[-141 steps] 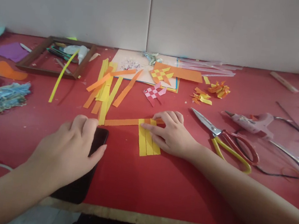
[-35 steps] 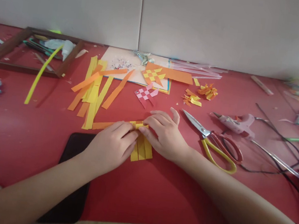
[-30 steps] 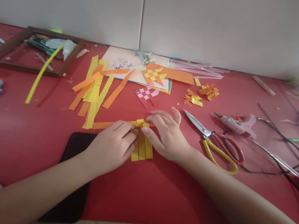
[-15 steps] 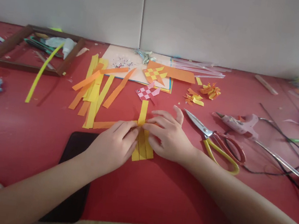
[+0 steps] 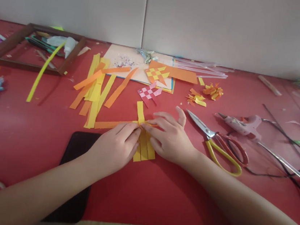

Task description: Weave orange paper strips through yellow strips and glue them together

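Several yellow paper strips [image 5: 144, 149] lie side by side on the red table, crossed by an orange paper strip [image 5: 107, 124] that runs out to the left. One yellow strip end [image 5: 140, 110] stands out past the crossing, away from me. My left hand [image 5: 119, 141] is closed, thumb and fingertips pinching the strips at the crossing. From the other side, my right hand [image 5: 170, 135] grips the same spot with its index finger and thumb, its other fingers lifted and apart. The fingertips hide the exact crossing.
Scissors [image 5: 214, 142] and a pink glue gun [image 5: 244, 126] with its cord lie right. Loose strips [image 5: 96, 91], woven paper fish [image 5: 149, 93] and paper scraps [image 5: 212, 91] lie beyond my hands. A black phone-like slab [image 5: 75, 183] sits under my left forearm; a wooden frame [image 5: 27, 64] is far left.
The upright yellow strip end now leans slightly left, and my right fingertips have shifted a little left towards my left hand. The view has moved slightly.
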The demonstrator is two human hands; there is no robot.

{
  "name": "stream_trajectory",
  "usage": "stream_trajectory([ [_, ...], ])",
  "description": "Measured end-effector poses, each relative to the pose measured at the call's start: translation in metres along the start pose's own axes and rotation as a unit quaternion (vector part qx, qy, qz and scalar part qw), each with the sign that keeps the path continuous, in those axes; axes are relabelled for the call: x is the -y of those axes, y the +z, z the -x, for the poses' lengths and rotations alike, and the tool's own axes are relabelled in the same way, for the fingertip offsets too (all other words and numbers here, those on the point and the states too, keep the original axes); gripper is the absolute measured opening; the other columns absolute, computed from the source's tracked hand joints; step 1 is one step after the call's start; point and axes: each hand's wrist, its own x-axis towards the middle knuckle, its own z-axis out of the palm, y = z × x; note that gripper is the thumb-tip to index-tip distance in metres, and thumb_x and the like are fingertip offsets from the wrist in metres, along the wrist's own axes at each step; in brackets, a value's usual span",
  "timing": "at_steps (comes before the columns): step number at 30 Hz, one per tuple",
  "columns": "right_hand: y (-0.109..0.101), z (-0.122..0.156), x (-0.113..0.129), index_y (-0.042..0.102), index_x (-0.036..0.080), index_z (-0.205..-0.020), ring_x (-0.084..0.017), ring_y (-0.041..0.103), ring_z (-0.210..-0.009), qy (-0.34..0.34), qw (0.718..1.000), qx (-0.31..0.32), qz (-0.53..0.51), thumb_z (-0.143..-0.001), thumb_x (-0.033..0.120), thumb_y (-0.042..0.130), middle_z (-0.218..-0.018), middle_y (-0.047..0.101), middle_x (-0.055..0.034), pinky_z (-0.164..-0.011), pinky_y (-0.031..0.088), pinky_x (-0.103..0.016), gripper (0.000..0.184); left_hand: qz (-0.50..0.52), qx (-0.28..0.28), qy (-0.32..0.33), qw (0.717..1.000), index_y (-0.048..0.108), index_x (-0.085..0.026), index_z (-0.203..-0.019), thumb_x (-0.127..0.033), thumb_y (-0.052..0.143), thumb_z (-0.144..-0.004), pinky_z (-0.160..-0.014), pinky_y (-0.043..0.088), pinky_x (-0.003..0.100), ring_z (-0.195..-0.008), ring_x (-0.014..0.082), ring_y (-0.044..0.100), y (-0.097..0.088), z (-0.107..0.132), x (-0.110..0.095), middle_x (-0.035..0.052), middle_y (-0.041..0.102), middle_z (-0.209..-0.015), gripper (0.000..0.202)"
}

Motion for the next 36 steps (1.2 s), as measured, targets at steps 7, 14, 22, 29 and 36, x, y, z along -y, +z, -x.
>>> stream_trajectory([
  [7, 0.0015, -0.0011, 0.0038, 0.072, 0.021, -0.096, -0.023, 0.059, -0.104, 0.007, 1.000, 0.015, 0.026, -0.086, 0.013, 0.044, -0.090, 0.067, -0.0044, -0.112, 0.010, -0.057, 0.030, 0.020, 0.022, -0.035, 0.999, 0.057, -0.002, -0.118, -0.018, 0.042, -0.093, -0.083, 0.059, 0.045, -0.100, 0.0293, 0.063, -0.0005, 0.0014, -0.0016, 0.0192, 0.062, -0.111, 0.033],
  [14, 0.0018, -0.0013, 0.0057, 0.071, 0.021, -0.099, -0.021, 0.059, -0.099, 0.023, 0.999, 0.034, 0.023, -0.087, 0.014, 0.043, -0.092, 0.066, -0.0058, -0.113, 0.010, -0.056, 0.032, 0.019, 0.035, -0.038, 0.998, 0.058, 0.000, -0.119, -0.016, 0.043, -0.092, -0.086, 0.058, 0.045, -0.102, 0.0301, 0.063, 0.0004, 0.0013, -0.0015, 0.0196, 0.063, -0.113, 0.034],
  [22, 0.0034, -0.0007, 0.0046, 0.071, 0.020, -0.097, -0.023, 0.059, -0.103, 0.030, 0.999, 0.025, 0.003, -0.091, 0.029, 0.051, -0.094, 0.067, -0.0059, -0.113, 0.007, -0.056, 0.023, 0.011, 0.041, -0.039, 0.998, 0.058, 0.000, -0.120, -0.017, 0.044, -0.093, -0.085, 0.058, 0.046, -0.106, 0.0310, 0.062, 0.0016, 0.0020, -0.0020, 0.0200, 0.063, -0.119, 0.035],
  [29, 0.0016, -0.0008, 0.0041, 0.068, 0.021, -0.100, -0.023, 0.059, -0.108, 0.028, 0.999, 0.018, -0.014, -0.088, 0.023, 0.053, -0.091, 0.070, -0.0026, -0.113, 0.005, -0.055, 0.019, -0.022, 0.027, -0.005, 0.999, 0.059, 0.003, -0.118, -0.015, 0.044, -0.093, -0.088, 0.057, 0.047, -0.106, 0.0320, 0.063, 0.0060, 0.0045, -0.0023, 0.0211, 0.066, -0.116, 0.034],
  [36, 0.0020, -0.0007, 0.0039, 0.066, 0.020, -0.101, -0.022, 0.059, -0.102, 0.036, 0.999, 0.033, -0.021, -0.087, 0.020, 0.049, -0.094, 0.068, -0.0044, -0.112, 0.008, -0.056, 0.022, -0.013, 0.033, 0.002, 0.999, 0.058, 0.002, -0.121, -0.014, 0.044, -0.093, -0.093, 0.055, 0.047, -0.111, 0.0322, 0.061, 0.0052, 0.0044, -0.0019, 0.0225, 0.064, -0.120, 0.035],
])
